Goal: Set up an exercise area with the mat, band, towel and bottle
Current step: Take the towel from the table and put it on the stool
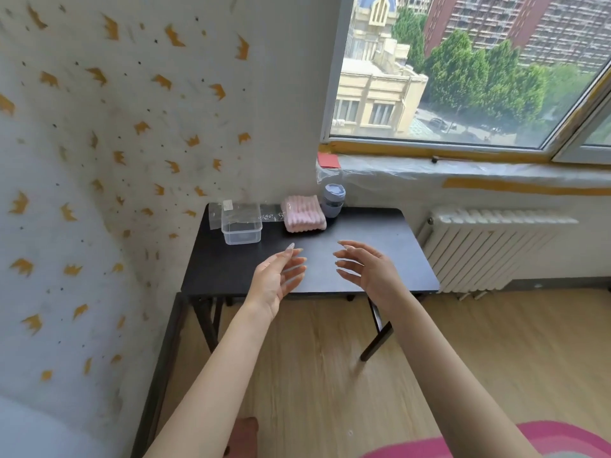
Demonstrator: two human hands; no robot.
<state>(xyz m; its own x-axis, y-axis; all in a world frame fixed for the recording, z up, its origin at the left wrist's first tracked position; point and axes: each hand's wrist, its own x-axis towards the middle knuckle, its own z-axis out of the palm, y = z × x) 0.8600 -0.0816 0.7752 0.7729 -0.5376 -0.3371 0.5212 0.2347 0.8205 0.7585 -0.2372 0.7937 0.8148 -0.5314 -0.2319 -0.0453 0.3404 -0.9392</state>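
So both hands, left hand (277, 276) and right hand (367, 269), hover open and empty over the black folding table (330, 276). Folded pink ribbed towel (304, 213) and grey lidded bottle (332, 201) sit touching at the back; probably best to grab one per hand.

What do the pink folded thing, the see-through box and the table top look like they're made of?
The pink towel looks like soft, ribbed plush fabric: raised fuzzy ridges, matte. The clear box appears to be thin, glossy plastic, since the table shows through its walls. The table top looks like dark matte laminate or painted board; which one is unclear.
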